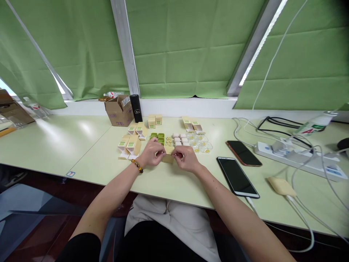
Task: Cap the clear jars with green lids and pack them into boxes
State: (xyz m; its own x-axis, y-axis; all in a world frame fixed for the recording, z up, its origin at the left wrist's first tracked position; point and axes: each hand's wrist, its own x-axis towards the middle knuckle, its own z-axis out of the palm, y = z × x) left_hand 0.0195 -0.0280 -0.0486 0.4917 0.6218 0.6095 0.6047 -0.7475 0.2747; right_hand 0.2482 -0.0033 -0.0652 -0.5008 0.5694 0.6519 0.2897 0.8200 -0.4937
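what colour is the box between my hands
The box is pale yellow-beige; head view.

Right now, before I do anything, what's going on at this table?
A seated person is holding a small beige box by its two sides, with the fingers of the left hand and right hand. Just beyond it sit green containers, white pieces and clear containers. More beige boxes stand to the left with flaps open, and two phones lie to the right.
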